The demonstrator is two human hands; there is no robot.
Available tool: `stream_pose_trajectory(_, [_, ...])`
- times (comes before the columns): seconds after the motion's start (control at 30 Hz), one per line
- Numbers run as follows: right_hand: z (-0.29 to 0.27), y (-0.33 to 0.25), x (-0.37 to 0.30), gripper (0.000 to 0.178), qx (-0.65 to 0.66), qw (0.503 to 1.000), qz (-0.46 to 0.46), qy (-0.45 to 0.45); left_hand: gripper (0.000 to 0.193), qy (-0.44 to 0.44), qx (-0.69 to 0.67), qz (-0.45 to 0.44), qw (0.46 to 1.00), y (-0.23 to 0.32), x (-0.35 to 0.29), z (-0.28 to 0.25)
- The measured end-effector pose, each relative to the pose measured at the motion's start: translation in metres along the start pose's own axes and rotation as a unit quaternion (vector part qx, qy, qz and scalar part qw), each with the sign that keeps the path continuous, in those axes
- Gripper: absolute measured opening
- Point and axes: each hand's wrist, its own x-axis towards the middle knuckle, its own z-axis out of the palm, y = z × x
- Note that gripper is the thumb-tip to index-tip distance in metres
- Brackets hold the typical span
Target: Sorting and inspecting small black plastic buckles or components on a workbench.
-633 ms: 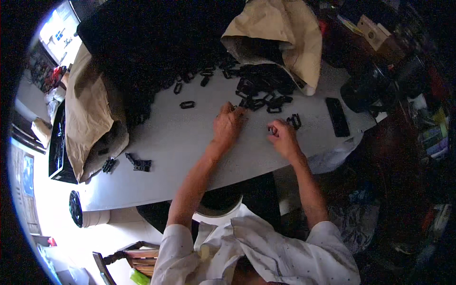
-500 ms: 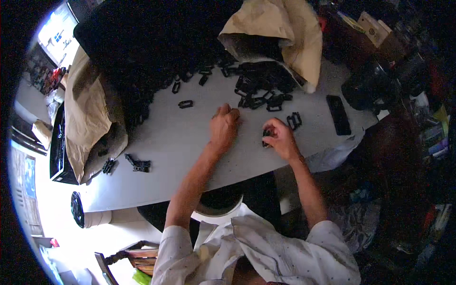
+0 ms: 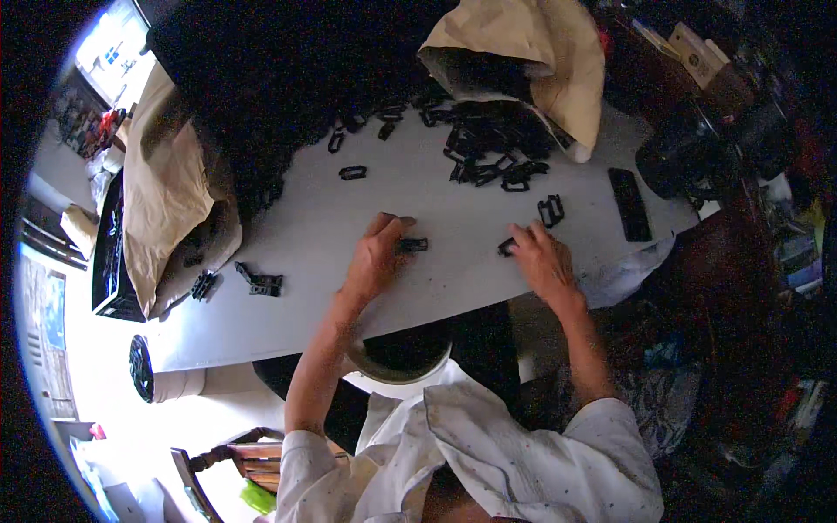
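Working over a smooth grey table (image 3: 314,296), facing a creased brown paper bag (image 3: 571,78) and jumbled hollow black links (image 3: 514,181); left-handed (image 3: 375,257), grasping a black oblong piece (image 3: 416,245) above the tabletop; right-handed (image 3: 542,261), pinching a dark piece (image 3: 506,247) nearby.

Place: looks like a small, cluttered workshop
Table (image 3: 305,227): small black parts (image 3: 488,144) heaped in bulk toward its far side
Brown sacks (image 3: 161,205): one at left, one far
Wooden chair (image 3: 261,462): household kind, near left
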Motion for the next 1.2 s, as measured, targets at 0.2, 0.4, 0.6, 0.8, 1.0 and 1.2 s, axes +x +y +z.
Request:
stream_pose_trajectory(0.2, [-0.015,-0.003,-0.003,0.035,0.008,0.995,-0.004,-0.1,0.053,0.045,-0.036,-0.011,0.998,-0.004,-0.017,-0.006])
stream_pose_trajectory(0.4, [0.008,-0.002,0.002,0.033,0.034,0.997,-0.041,-0.053,0.047,0.063,-0.056,-0.05,0.995,0.007,-0.027,-0.012])
stream_pose_trajectory(0.6, [0.039,-0.072,0.043,0.031,0.052,0.991,-0.12,0.017,0.04,0.085,-0.06,-0.08,0.991,0.004,-0.045,-0.014])
stream_pose_trajectory(0.8, [0.047,-0.095,0.061,0.028,0.055,0.986,-0.158,-0.005,0.033,0.134,-0.056,-0.151,0.978,0.007,-0.073,-0.039])
stream_pose_trajectory(1.0, [0.077,-0.091,0.066,0.024,0.025,0.979,-0.2,-0.007,0.029,0.256,0.036,-0.176,0.95,-0.016,-0.124,-0.084])
stream_pose_trajectory(1.2, [0.069,-0.091,0.064,0.023,0.032,0.982,-0.185,-0.012,0.03,0.296,0.065,-0.234,0.924,-0.023,-0.146,-0.127])
